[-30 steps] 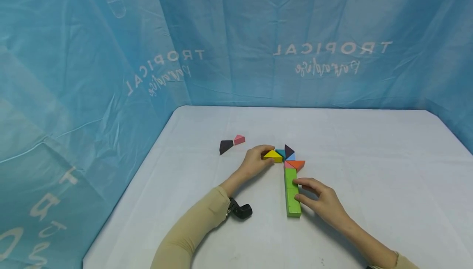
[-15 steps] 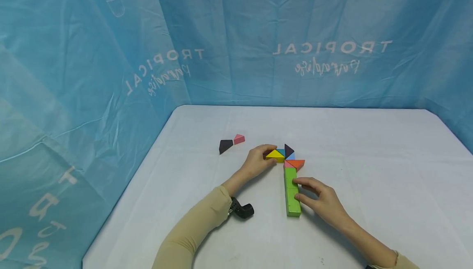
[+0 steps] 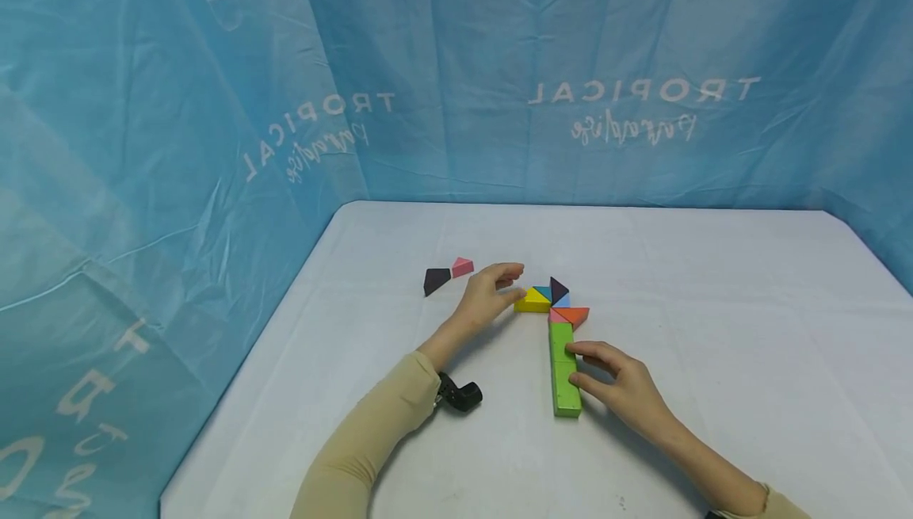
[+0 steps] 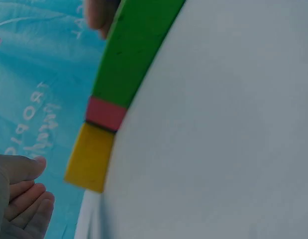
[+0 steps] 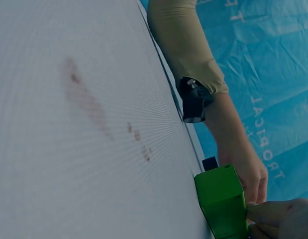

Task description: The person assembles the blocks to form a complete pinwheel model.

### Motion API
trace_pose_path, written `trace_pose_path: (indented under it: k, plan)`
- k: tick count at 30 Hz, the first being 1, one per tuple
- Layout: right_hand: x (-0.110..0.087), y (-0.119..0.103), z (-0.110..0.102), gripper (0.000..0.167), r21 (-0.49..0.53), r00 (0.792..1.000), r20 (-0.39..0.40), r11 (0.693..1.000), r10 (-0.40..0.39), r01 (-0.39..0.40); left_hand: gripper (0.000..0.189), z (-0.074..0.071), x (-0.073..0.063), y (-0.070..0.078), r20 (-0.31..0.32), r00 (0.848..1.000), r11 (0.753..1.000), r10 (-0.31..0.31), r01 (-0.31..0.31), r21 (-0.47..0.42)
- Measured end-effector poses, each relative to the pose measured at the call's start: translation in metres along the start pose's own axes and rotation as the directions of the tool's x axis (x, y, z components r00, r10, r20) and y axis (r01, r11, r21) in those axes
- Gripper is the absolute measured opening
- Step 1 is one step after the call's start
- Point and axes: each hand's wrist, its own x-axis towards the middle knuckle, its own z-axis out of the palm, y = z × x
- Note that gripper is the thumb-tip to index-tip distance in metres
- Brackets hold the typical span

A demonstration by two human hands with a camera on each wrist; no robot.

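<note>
- Two tan sleeves (image 3: 364,432) reach in from the bottom, and a black device (image 3: 464,398) is worn at the left wrist.
- Next comes the nearer green block (image 3: 567,392), lying on the white table (image 3: 713,289) end to end with the farther green block (image 3: 560,337).
- Beside them is the right hand (image 3: 624,384), its thumb and index finger both on the right-hand side of the green row — resting there, not wrapped round it.
- At the far end of that row sit a small pink piece (image 3: 555,317) and an orange triangle (image 3: 573,313), touching each other.
- Just beyond and to the left lies the yellow block (image 3: 532,305), flat on the table.
- The left hand (image 3: 487,293) is just left of it, thumb and fingers spread apart, grasping nothing; the left wrist view shows a gap between thumb and block.
- Behind the yellow block is a teal piece (image 3: 542,291), with a light blue piece (image 3: 563,302) and a dark triangle (image 3: 558,291) to its right.
- Farther left, apart from the group, lie a black four-sided block (image 3: 436,280) and a loose pink block (image 3: 463,267).
- Last is the blue curtain (image 3: 456,107) — its "TROPICAL" lettering reads mirrored.
</note>
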Motion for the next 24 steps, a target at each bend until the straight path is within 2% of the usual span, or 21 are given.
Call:
trace_pose_path:
  k: [3, 6, 9, 12, 16, 19, 24]
  plan:
    - [0.0, 0.0, 0.0, 0.04, 0.003, 1.0, -0.003, 1.0, 0.002, -0.002, 0.04, -0.015, 0.001, 0.0, -0.085, 0.996, 1.0, 0.003, -0.004, -0.007]
    - [-0.001, 0.0, 0.0, 0.039, 0.004, 1.0, -0.007, 1.0, 0.007, -0.006, 0.036, -0.027, 0.0, -0.004, -0.165, 0.986, 1.0, -0.023, 0.02, -0.023]
    - [-0.001, 0.0, 0.0, 0.039, 0.004, 1.0, -0.008, 1.0, 0.009, -0.009, 0.033, -0.032, -0.002, -0.012, -0.213, 0.973, 0.996, -0.085, 0.079, -0.036]
    - [0.0, 0.0, 0.0, 0.039, 0.006, 1.0, -0.008, 1.0, 0.008, -0.008, 0.031, -0.033, -0.006, -0.021, -0.266, 0.956, 0.993, -0.12, 0.121, -0.015]
    - [0.0, 0.0, 0.0, 0.039, 0.01, 1.0, -0.008, 1.0, 0.004, -0.004, 0.028, -0.036, -0.009, -0.032, -0.386, 0.917, 0.993, -0.105, 0.114, -0.001]
    - [0.0, -0.001, 0.0, 0.039, 0.003, 1.0, -0.01, 1.0, 0.001, -0.001, 0.031, -0.039, -0.01, -0.039, -0.447, 0.892, 0.996, -0.074, 0.091, 0.017]
    - [-0.001, 0.0, 0.0, 0.039, -0.003, 1.0, -0.011, 1.0, -0.004, 0.004, 0.039, -0.043, -0.011, -0.046, -0.46, 0.886, 0.994, -0.06, 0.093, 0.049]
